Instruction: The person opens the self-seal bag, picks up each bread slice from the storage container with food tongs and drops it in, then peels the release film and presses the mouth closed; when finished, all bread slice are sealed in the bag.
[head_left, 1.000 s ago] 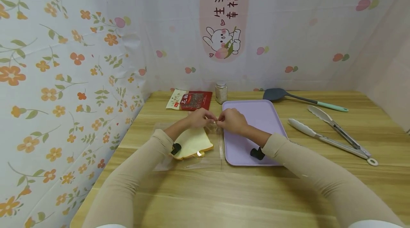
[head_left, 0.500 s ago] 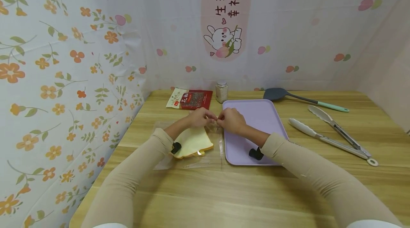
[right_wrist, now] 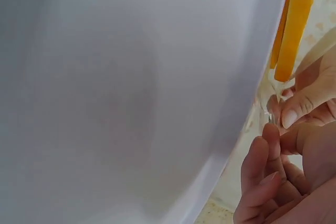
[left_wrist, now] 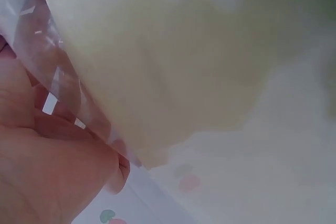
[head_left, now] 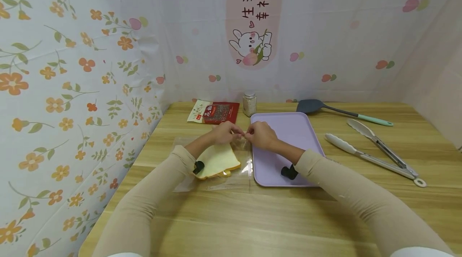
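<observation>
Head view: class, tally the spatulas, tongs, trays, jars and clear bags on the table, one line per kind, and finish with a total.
Spatula: 1
Tongs (one pair): 1
Purple tray: 1
Jar: 1
Clear bag: 1
Total: 5

White cloth with orange flowers and green leaves covers the left wall point(head_left: 86, 100), while the back wall point(head_left: 325, 40) wears paler cloth dotted with pink fruit around a pink panel point(head_left: 234, 12) bearing a cartoon rabbit and Chinese characters. A plain pale wall point(head_left: 434, 72) closes the right. Soft light falls across the wood-grain desk point(head_left: 231, 221).
</observation>
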Demonstrator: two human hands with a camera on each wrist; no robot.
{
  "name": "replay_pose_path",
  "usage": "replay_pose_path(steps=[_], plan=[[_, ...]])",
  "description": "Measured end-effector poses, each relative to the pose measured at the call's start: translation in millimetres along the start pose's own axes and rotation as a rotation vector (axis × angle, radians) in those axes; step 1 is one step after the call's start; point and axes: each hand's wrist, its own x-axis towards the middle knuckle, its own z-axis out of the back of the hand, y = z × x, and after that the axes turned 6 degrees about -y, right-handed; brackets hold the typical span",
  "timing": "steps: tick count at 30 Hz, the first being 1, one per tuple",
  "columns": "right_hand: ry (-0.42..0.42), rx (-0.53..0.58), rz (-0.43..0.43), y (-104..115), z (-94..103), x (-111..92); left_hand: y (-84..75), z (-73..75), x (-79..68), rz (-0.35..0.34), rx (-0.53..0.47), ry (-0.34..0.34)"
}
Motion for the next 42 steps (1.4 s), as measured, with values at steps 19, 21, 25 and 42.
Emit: replay_pose_path(steps=[19,21,25,42], plan=[[-0.047,0.055,0.178,-4.9,7.4,-10.9,-5.1,-1.5,1.5,0.051,0.099,-0.030],[-0.053,0.044,0.189,-4.9,8.0,-12.5,-4.6,-1.6,1.7,0.052,0.114,-0.030],[-0.053,0.081,0.205,-3.3,12.4,-15.0,-0.6,0.0,0.0,0.095,0.130,-0.046],[0.114,0.050,0.364,9.1,39.0,-51.7,12.1,1.5,1.3,-0.017,-0.088,-0.014]])
